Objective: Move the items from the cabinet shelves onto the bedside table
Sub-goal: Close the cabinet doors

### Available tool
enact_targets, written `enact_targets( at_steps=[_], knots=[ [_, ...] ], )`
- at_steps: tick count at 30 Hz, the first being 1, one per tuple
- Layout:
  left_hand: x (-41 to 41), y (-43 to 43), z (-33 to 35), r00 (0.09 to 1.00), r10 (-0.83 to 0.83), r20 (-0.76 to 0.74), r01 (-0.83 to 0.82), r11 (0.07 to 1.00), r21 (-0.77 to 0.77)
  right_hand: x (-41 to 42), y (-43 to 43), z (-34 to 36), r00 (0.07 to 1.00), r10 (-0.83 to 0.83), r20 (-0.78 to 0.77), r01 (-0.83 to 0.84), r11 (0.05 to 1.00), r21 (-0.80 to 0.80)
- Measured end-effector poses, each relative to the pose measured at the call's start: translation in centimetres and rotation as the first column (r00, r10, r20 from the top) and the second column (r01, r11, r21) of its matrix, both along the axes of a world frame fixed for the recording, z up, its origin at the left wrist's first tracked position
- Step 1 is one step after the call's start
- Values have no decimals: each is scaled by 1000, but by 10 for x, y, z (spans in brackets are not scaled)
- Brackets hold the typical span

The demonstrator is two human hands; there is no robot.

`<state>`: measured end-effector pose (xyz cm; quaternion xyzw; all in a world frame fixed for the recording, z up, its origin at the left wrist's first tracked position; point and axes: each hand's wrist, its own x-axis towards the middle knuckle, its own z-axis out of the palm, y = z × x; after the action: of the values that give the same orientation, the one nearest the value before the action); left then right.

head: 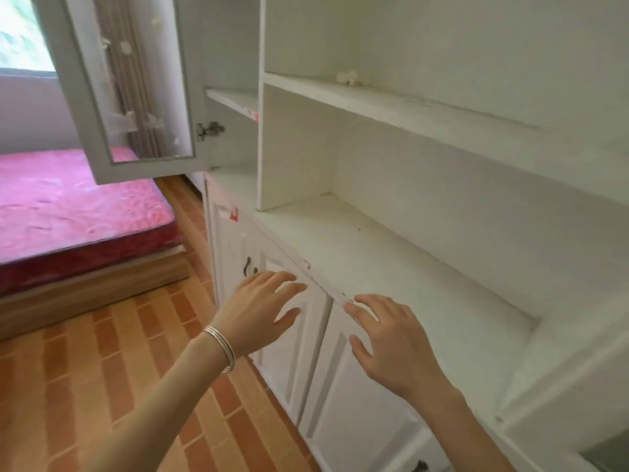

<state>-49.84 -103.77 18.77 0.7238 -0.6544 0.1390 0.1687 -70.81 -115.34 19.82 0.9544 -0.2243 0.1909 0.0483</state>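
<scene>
A white cabinet fills the right side, with an upper shelf (391,107) and a wide lower shelf (391,264). One small white object (347,77) lies on the upper shelf near its back; I cannot tell what it is. The lower shelf shows only a tiny dark speck. My left hand (262,308), with thin silver bangles on the wrist, hovers with spread fingers in front of the lower cabinet doors. My right hand (391,342) is also spread, its fingertips at the front edge of the lower shelf. Neither hand holds anything. No bedside table is in view.
A glass-fronted cabinet door (129,86) stands swung open at the upper left. A bed with a red mattress (75,212) on a wooden base lies at the left. The floor (102,369) is orange-brown tile. Lower cabinet doors (323,386) with dark handles are shut.
</scene>
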Motion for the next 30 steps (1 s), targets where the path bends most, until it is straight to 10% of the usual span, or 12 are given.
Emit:
enact_targets(
  at_steps=[12, 30],
  knots=[
    [109, 163, -27, 973, 231, 6, -231, 973, 3, 151, 102, -28, 952, 306, 1, -306, 951, 34],
    [320, 287, -16, 970, 177, 164, -164, 982, -89, 352, 219, -9, 950, 309, 51, -304, 949, -86]
  ],
)
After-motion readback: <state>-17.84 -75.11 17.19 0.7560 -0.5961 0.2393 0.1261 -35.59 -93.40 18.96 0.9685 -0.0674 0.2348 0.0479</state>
